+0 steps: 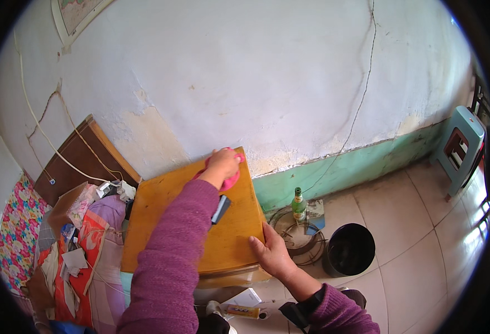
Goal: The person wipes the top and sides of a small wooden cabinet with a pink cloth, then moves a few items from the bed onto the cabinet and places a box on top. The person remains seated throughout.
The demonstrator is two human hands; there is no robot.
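A pink cloth [231, 183] is bunched under my left hand [224, 163], which presses it on the wooden cabinet top [236, 225] near the far corner by the wall. The fingers are partly hidden. My right hand [273, 250] grips the right edge of the top, thumb above and fingers out of sight over the side. Next to my left sleeve is a small dark rectangular object [221, 209]; I cannot tell whether it is strapped to the wrist or lies on the wood. A black strap circles my right wrist.
Right of the cabinet stand a green glass bottle [298, 205], a metal wire ring stand [305, 246] and a black bucket [350, 250]. A blue plastic stool [462, 146] is farther right. Bedding and bags [90, 238] crowd the left. A yellow box [242, 311] is below, near my feet.
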